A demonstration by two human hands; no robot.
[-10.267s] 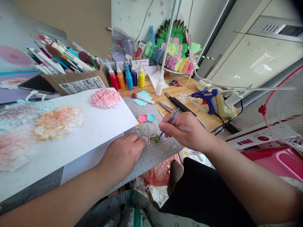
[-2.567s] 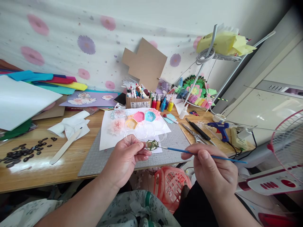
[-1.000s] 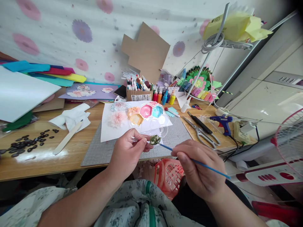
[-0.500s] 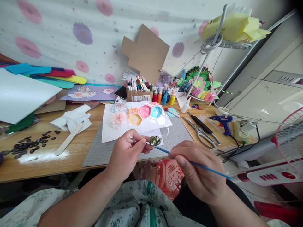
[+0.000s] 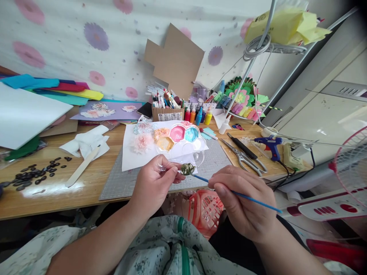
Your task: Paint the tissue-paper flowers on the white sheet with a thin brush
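1. Left hand [image 5: 153, 181], lower centre of the frame: I see the thumb and fingers pinched closely on the edge of a clear palette [image 5: 198, 144], covering that part of it.
2. Right hand [image 5: 243, 202], right of centre: fingers curled around a thin blue brush [image 5: 201, 178]; I cannot make out the undermost fingers.
3. Palette, centre of the frame, raised above the table: transparent, glossy plastic with rounded wells. I count pink, blue and yellow-orange paint; its clear rim is hard to trace over the white sheet [image 5: 130, 160].
4. Green paint [image 5: 187, 169]: dark, swirled and streaky, just beyond the left fingertips. The brush tip meets it; I cannot separate bristles from paint.
5. Ruffled puffs on the sheet: a pale pink one [image 5: 142, 143], frilly-edged and plainly visible, and an orange one [image 5: 162, 133], partly behind the palette.
6. Grey cutting mat [image 5: 216, 160], under the sheet: gridded, its middle masked by hands and palette.
7. Right edge of the frame: a wire-guarded fan [image 5: 354, 168], cut off. Lower centre: a coral lattice basket [image 5: 205, 214], partly hidden by the lap.
8. Change: ten seconds ago the palette lay on the mat; now it is lifted in the left hand.
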